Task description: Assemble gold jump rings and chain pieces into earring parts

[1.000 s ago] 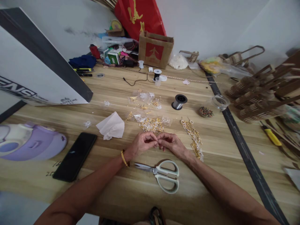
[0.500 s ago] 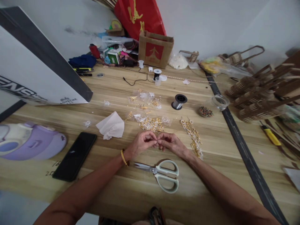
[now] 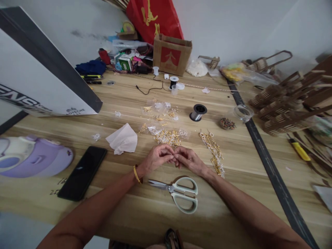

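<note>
My left hand [image 3: 159, 157] and my right hand [image 3: 189, 159] meet fingertip to fingertip over the wooden table, both closed in a pinch. Whatever lies between the fingertips is too small to make out. Just beyond them is a heap of gold and clear beads [image 3: 167, 137]. Finished-looking gold and silver bead strands [image 3: 214, 152] lie to the right of my right hand. Scissors with pale green handles [image 3: 176, 193] rest on the table below my hands, blades pointing left. A spool of silvery wire [image 3: 198, 112] stands farther back.
Left are a white tissue [image 3: 123, 139], a black phone [image 3: 82, 173], a purple-and-white bottle [image 3: 38, 157] and a large box [image 3: 46, 76]. Right are a glass jar [image 3: 243, 113] on its side with dark beads [image 3: 227, 123], and woven baskets [image 3: 280, 103]. A paper bag [image 3: 172, 55] stands behind.
My fingers have shifted very slightly against each other, the right fingertips curling in a little. Everything on the table stays where it was.
</note>
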{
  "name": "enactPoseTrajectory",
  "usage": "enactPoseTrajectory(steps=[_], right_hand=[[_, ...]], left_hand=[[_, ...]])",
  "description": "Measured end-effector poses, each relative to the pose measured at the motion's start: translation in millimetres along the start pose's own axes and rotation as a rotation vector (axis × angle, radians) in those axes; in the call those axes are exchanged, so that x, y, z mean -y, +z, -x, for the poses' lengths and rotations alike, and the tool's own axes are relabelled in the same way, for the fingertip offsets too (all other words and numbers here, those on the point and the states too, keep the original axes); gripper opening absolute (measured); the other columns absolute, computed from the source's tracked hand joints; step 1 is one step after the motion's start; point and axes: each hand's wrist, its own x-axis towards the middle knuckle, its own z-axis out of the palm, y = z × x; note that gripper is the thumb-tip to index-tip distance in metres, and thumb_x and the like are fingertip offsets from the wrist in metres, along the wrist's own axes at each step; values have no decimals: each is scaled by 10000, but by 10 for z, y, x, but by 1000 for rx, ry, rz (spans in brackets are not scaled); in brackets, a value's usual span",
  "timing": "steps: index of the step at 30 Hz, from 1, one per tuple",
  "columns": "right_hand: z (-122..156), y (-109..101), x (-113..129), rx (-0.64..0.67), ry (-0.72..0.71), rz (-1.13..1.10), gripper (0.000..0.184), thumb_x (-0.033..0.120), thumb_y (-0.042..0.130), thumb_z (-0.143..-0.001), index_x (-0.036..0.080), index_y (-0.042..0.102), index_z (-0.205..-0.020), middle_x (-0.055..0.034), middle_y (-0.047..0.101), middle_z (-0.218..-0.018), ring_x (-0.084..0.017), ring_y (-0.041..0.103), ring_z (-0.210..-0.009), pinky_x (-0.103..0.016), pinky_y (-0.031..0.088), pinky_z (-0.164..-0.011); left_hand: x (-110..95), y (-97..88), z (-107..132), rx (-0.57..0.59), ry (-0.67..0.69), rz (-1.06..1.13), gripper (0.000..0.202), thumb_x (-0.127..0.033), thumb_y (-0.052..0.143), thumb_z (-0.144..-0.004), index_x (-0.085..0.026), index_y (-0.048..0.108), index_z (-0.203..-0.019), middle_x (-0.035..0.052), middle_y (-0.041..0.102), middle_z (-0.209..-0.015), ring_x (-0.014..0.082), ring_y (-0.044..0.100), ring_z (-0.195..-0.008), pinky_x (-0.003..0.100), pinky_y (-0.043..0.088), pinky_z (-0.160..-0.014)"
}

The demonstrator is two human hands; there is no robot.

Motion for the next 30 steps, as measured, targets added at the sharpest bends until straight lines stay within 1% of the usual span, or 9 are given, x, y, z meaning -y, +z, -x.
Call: enactPoseTrajectory(steps=[7,10,12,15,20,25,30], right_hand=[[-6,1,11,-10,11,18,326,469,601,-825,151,530,-828,2,563,-679,-91,528,-559,-200,456,-483],[7,0,-18,-19,-10,51,321,472,581,-839,156,521,-839,-1,564,-689,-96,525,-562,-205,447,-486],[19,-7,-50,-27,-45,112,303,464,544,-866,163,512,-863,-4,563,-703,-100,519,-571,-212,438,-498],[35,-22,-88,-47,-119,270,252,423,482,-912,173,506,-893,-12,556,-720,-107,497,-582,-225,416,-519],[39,-38,-67,-87,-306,527,187,329,435,-942,178,520,-870,-38,538,-778,-142,509,-681,-275,430,-624],[43,-51,-23,-95,-405,641,175,298,405,-953,189,522,-882,-45,537,-800,-161,515,-723,-294,438,-672],[47,-63,-23,-59,-466,707,157,256,387,-960,192,511,-888,-56,544,-828,-170,520,-767,-299,443,-698]], left_hand=[[0,15,-1,1,17,15,231,-275,709,-739,-117,576,-843,38,692,-702,143,666,-662,263,518,-662],[6,15,-1,-14,7,19,239,-284,713,-733,-116,575,-832,33,690,-700,137,664,-660,258,520,-664],[9,9,-2,-25,-17,22,248,-286,723,-720,-114,572,-814,34,690,-700,133,661,-656,256,519,-664],[4,-7,-7,-31,-75,26,253,-277,740,-698,-114,572,-795,40,697,-706,131,658,-657,253,515,-664],[-21,-44,-21,-5,-143,70,235,-286,741,-688,-105,609,-759,45,695,-683,137,657,-655,247,510,-651],[-14,-74,-29,26,-140,95,216,-298,713,-717,-98,643,-758,47,692,-681,137,649,-649,243,510,-639],[4,-81,-26,32,-140,96,217,-291,714,-718,-94,633,-758,50,695,-678,139,652,-644,245,512,-635]])
